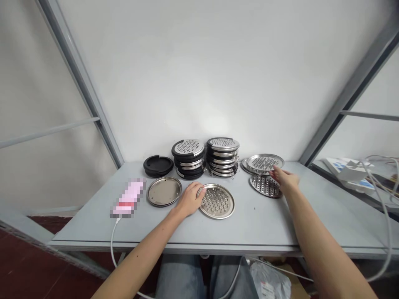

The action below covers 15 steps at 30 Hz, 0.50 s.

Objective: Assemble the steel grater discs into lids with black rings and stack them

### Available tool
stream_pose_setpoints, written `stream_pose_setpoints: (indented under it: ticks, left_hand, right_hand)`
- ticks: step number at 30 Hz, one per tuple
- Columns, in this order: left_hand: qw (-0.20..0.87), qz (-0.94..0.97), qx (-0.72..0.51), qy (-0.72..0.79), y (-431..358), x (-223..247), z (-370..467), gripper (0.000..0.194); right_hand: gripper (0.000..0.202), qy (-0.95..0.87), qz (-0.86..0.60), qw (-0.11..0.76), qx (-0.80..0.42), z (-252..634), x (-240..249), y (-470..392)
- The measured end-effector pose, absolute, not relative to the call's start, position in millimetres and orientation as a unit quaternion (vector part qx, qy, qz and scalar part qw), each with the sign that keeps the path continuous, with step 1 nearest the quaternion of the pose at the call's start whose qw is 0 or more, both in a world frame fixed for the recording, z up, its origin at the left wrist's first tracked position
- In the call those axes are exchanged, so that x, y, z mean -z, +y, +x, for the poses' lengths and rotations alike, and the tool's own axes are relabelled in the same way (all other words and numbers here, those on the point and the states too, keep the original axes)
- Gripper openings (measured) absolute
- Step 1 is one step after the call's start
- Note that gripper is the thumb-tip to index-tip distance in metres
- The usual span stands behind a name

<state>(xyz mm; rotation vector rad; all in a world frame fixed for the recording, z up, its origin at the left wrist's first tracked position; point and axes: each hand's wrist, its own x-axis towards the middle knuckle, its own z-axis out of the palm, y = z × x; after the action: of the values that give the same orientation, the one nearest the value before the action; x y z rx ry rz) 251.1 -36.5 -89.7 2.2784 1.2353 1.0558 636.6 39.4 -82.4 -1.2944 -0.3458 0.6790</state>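
A round metal grater disc (pixel 217 202) lies on the table in front of me, and my left hand (pixel 192 199) grips its left rim between thumb and fingers. At the right, my right hand (pixel 285 179) has its fingers closed at the edge of another grater disc (pixel 264 162), which rests tilted above other metal discs. Below that hand a darker grater plate (pixel 266 187) lies on the table. To the left of my left hand is a plain round metal plate (pixel 164 191).
Two stacks of black and metal grater assemblies (pixel 188 160) (pixel 222 158) stand near the wall, with black round bases (pixel 158 166) to their left. A phone (pixel 129 197) with a white cable lies at the left. White boxes (pixel 350 172) and cables are at the far right.
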Motion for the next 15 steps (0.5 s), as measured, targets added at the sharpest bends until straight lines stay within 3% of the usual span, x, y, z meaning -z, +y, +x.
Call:
stream_pose_setpoints:
  ticks: [8, 15]
  left_hand:
    - [0.171, 0.805, -0.367, 0.435, -34.5, 91.8, 250.5, 0.025]
    - [0.168, 0.807, -0.359, 0.438, -35.0, 92.6, 250.2, 0.025]
  right_hand:
    - [0.012, -0.204, -0.586, 0.698, -0.359, 633.1, 81.2, 39.1]
    - [0.016, -0.297, -0.642, 0.652, -0.272, 636.0, 89.0, 37.5]
